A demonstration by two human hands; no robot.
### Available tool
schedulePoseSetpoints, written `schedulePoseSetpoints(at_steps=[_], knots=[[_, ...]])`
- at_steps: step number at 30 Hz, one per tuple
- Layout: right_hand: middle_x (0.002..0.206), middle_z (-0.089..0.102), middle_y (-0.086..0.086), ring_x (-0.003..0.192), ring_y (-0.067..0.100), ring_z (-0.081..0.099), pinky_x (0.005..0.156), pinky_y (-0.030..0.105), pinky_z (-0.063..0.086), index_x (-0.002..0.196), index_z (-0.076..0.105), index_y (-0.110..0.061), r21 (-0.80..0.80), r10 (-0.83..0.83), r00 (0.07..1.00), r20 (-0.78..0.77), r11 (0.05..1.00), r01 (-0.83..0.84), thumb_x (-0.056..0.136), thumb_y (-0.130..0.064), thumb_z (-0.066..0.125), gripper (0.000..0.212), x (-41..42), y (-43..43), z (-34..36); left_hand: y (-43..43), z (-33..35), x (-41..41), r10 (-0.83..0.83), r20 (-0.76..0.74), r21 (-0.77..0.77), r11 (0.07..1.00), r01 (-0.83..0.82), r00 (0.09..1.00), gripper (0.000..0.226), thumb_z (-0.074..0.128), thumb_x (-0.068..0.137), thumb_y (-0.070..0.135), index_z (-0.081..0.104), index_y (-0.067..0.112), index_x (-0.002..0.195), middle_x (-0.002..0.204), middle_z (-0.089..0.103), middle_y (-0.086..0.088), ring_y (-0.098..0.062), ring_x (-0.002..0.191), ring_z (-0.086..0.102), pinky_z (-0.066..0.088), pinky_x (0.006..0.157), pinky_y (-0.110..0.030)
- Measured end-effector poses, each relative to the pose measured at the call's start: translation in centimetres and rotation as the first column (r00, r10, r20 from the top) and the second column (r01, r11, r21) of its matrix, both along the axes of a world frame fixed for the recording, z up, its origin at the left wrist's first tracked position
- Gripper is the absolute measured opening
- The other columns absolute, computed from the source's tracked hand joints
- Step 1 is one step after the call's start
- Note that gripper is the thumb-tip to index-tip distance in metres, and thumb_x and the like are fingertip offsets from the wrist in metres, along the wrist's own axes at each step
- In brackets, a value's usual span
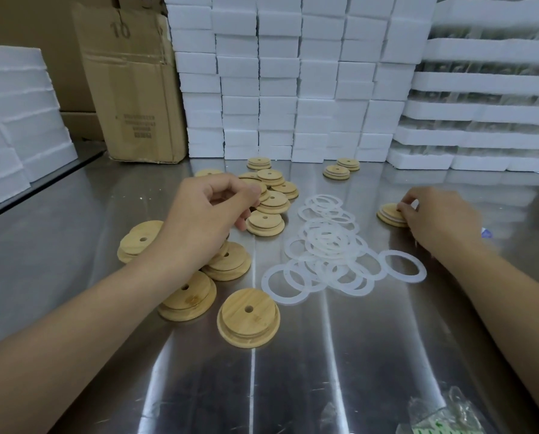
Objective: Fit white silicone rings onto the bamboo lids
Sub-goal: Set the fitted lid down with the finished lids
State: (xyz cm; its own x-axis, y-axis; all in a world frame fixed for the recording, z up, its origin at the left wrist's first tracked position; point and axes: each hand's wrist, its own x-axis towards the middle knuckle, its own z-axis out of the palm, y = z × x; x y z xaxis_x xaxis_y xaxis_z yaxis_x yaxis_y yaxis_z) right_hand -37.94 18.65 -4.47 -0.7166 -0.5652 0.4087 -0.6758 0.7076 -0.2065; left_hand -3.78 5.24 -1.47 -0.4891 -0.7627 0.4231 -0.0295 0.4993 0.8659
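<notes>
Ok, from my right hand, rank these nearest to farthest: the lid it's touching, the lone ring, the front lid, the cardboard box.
1. Touched lid, right under the right hand.
2. Lone ring, just nearer you, right side.
3. Front lid, leftward, close to you.
4. Cardboard box, far back left.

Open steel table (355, 355) before lids (248, 317); foam block wall (277, 89) behind.

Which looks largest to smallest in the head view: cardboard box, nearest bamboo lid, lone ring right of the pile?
1. cardboard box
2. nearest bamboo lid
3. lone ring; the lid's nearness makes that order unsure.
</notes>
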Motion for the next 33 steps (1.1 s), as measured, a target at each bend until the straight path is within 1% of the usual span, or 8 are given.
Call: schedulePoseSetpoints(at_steps=[3, 5, 8, 14, 22, 26, 29, 33], knots=[[0.098, 0.072, 0.009, 0.084, 0.034, 0.068, 0.081, 0.049, 0.059, 0.112, 0.072, -0.026, -0.008, -0.009, 1.000, 0.007, 1.000, 0.009, 0.106, -0.036, 0.056, 0.020, -0.9, 0.2, 0.0, 0.0, 0.0, 0.0, 0.002, 0.001, 0.003, 1.000, -0.002, 1.000, 0.025, 0.073, 0.100, 0.030, 0.079, 0.013, 0.082, 0.064, 0.067, 0.006, -0.006, 0.057, 0.061, 0.043, 0.050, -0.016], [0.116, 0.075, 0.008, 0.107, 0.035, 0.069, 0.096, 0.047, 0.055, 0.131, 0.068, -0.030, -0.060, 0.122, 0.988, 0.095, 0.991, -0.116, 0.107, -0.028, 0.055, 0.028, -1.2, 0.0, 0.0, 0.0, 0.0, 0.0, -0.001, 0.002, 0.003, 1.000, 0.001, 1.000, 0.025, 0.073, 0.100, 0.030, 0.079, 0.013, 0.082, 0.065, 0.067, 0.005, -0.006, 0.057, 0.060, 0.042, 0.050, -0.016], [0.149, 0.061, -0.010, 0.140, 0.023, 0.055, 0.113, 0.033, 0.036, 0.160, 0.034, -0.048, -0.068, 0.404, 0.860, 0.313, 0.912, -0.404, 0.108, -0.011, 0.050, 0.066, 0.1, -0.1, 0.1, 0.0, -0.1, -0.1, -0.010, -0.005, 0.004, 1.000, 0.010, 1.000, 0.026, 0.073, 0.100, 0.030, 0.079, 0.013, 0.081, 0.064, 0.066, 0.006, -0.006, 0.057, 0.060, 0.042, 0.050, -0.015], [0.145, 0.065, -0.013, 0.144, 0.025, 0.050, 0.115, 0.039, 0.037, 0.159, 0.031, -0.050, -0.012, 0.389, 0.866, 0.313, 0.914, -0.406, 0.107, -0.001, 0.042, 0.073, 0.1, -0.1, -0.3, -0.4, 0.0, 0.0, -0.011, -0.023, -0.010, 1.000, 0.010, 1.000, 0.024, 0.074, 0.100, 0.028, 0.079, 0.016, 0.080, 0.064, 0.067, 0.004, -0.008, 0.057, 0.061, 0.043, 0.051, -0.015], [0.144, 0.067, -0.008, 0.134, 0.024, 0.059, 0.110, 0.040, 0.042, 0.148, 0.051, -0.038, -0.007, 0.402, 0.883, 0.240, 0.911, -0.413, 0.101, 0.003, 0.041, 0.063, 0.2, -0.6, -0.8, -0.7, -0.1, 0.3, -0.016, 0.055, -0.144, 0.989, 0.024, 0.998, 0.025, 0.074, 0.100, 0.027, 0.076, 0.023, 0.075, 0.063, 0.068, 0.006, -0.005, 0.059, 0.061, 0.050, 0.058, -0.020], [0.142, 0.066, -0.004, 0.125, 0.026, 0.060, 0.102, 0.037, 0.044, 0.138, 0.063, -0.036, 0.036, 0.416, 0.893, 0.172, 0.903, -0.428, 0.101, -0.001, 0.042, 0.054, 0.3, -1.0, -1.1, -1.0, -0.6, 0.8, 0.095, 0.231, -0.376, 0.927, -0.001, 0.968, 0.020, 0.072, 0.098, 0.035, 0.076, 0.029, 0.079, 0.073, 0.072, 0.011, -0.002, 0.071, 0.065, 0.054, 0.065, -0.025], [0.115, 0.071, -0.005, 0.090, 0.016, 0.063, 0.076, 0.029, 0.043, 0.127, 0.065, -0.042, 0.013, 0.440, 0.880, 0.176, 0.893, -0.449, 0.104, -0.013, 0.048, 0.041, 0.6, -1.3, -1.1, -1.0, -1.0, 1.0, 0.197, 0.430, -0.534, 0.843, 0.072, 0.881, 0.011, 0.066, 0.098, 0.043, 0.075, 0.039, 0.104, 0.104, 0.072, 0.023, -0.001, 0.102, 0.063, 0.055, 0.085, -0.035], [0.080, 0.050, -0.024, 0.068, 0.007, 0.055, 0.061, 0.024, 0.036, 0.128, 0.065, -0.048, 0.015, 0.484, 0.860, 0.164, 0.870, -0.492, 0.107, -0.028, 0.053, 0.031, 1.4, -1.4, -0.8, -1.7, -1.6, 1.0, 0.214, 0.695, -0.494, 0.836, 0.240, 0.686, 0.050, 0.053, 0.101, 0.056, 0.055, 0.043, 0.149, 0.134, 0.059, 0.019, -0.010, 0.130, 0.049, 0.042, 0.104, -0.036]])
